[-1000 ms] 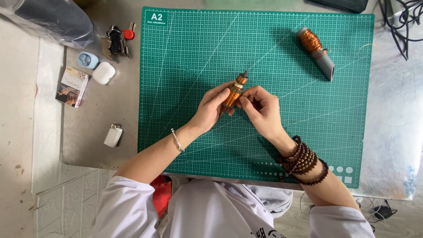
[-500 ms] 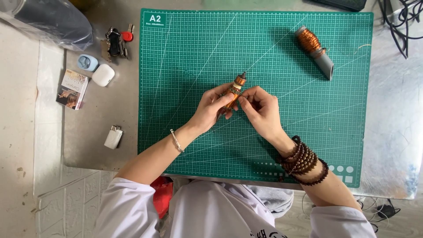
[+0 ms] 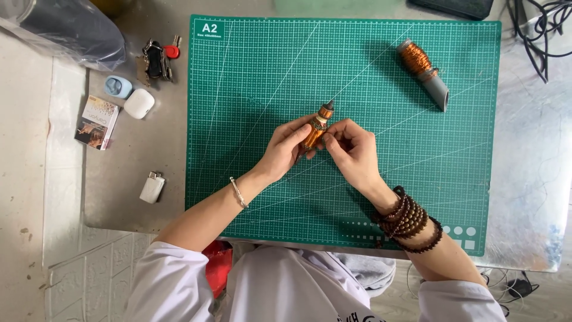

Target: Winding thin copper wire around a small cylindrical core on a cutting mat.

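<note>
A small cylinder wound with copper wire (image 3: 317, 126) is held above the middle of the green cutting mat (image 3: 256, 77). My left hand (image 3: 285, 148) grips its lower body. My right hand (image 3: 351, 149) pinches at its side, fingertips against the winding. A thin wire runs from it toward a grey tube carrying a spool of copper wire (image 3: 422, 70) at the mat's upper right. A thin bracelet sits on my left wrist and dark bead bracelets on my right.
Left of the mat on the metal table lie keys (image 3: 156, 58), a small blue case (image 3: 118, 87), a white case (image 3: 139, 103), a small box (image 3: 97, 122) and a white lighter (image 3: 152, 187). A plastic-wrapped dark bundle (image 3: 65, 27) is top left; black cables (image 3: 539, 30) top right.
Both hands stay on the copper-wound cylinder with only slight finger movement. Nothing else has moved.
</note>
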